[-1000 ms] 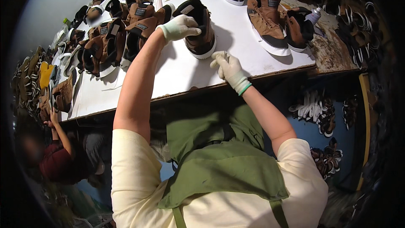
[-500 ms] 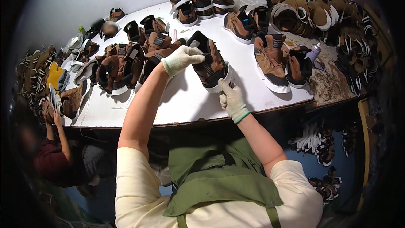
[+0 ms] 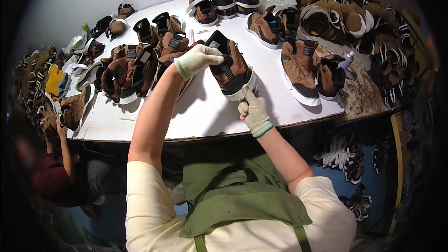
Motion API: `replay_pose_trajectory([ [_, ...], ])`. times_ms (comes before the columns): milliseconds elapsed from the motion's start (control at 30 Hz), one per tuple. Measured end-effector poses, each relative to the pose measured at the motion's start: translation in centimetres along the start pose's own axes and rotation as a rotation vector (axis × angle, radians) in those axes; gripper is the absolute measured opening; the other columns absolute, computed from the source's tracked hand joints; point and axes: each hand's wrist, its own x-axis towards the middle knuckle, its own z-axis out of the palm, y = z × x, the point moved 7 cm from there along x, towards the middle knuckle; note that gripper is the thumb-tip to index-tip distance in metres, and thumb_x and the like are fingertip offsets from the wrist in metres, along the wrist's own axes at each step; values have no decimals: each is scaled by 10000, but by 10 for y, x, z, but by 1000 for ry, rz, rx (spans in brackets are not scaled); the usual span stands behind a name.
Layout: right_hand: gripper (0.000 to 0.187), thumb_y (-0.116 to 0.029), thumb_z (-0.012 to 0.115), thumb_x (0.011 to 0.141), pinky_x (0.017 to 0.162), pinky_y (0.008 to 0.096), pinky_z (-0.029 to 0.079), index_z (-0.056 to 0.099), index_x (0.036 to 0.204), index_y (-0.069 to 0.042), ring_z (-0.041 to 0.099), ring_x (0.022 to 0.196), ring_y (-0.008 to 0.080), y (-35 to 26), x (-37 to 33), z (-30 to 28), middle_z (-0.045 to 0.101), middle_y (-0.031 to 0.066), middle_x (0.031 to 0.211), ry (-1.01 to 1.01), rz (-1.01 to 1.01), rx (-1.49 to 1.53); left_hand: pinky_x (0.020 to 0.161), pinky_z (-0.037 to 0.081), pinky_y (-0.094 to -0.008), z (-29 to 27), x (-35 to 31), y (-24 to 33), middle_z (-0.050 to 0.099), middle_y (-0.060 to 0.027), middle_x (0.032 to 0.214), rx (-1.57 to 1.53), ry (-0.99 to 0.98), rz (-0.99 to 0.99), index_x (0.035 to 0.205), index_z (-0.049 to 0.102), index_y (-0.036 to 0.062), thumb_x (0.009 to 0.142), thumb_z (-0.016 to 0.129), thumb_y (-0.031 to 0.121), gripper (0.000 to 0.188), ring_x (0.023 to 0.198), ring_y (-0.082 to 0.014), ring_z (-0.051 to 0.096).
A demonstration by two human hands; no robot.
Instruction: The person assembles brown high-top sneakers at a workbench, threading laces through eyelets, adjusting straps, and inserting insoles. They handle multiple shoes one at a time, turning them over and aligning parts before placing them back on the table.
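Left shoes (image 3: 123, 72): grouped toward the counter's (image 3: 200, 123) left edge
Left hand (image 3: 198, 61): grasping the shoe (image 3: 232, 72) by its upper
Shoe: brown and black, tilted, behind the middle of the front edge
Right hand (image 3: 255, 112): fingers curled, thumb at the white sole; whether it grips anything, cannot tell
Right pair (image 3: 298, 71): near the front right corner

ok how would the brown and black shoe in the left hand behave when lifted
The shoe should stay fairly stiff underneath, given its thick white sole. Its dark collar looks padded, so it would probably give when squeezed.
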Motion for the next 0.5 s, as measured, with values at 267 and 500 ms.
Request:
replay_pose_trajectory([
  [267,359,-400,742,836,377,280,265,507,827,-129,349,404,95,1,-1,6,339,-48,514,-43,50,100,838,444,-253,-5,13,-2,667,-37,905,42,-38,51,953,699,-66,851,695,122,214,856,-108,575],
  [500,346,-403,718,853,369,270,253,504,836,-132,335,404,95,6,1,6,317,-47,506,-26,60,86,859,437,-262,-7,13,-2,668,-53,922,29,-27,49,931,700,-70,833,718,126,220,865,-123,577],
])
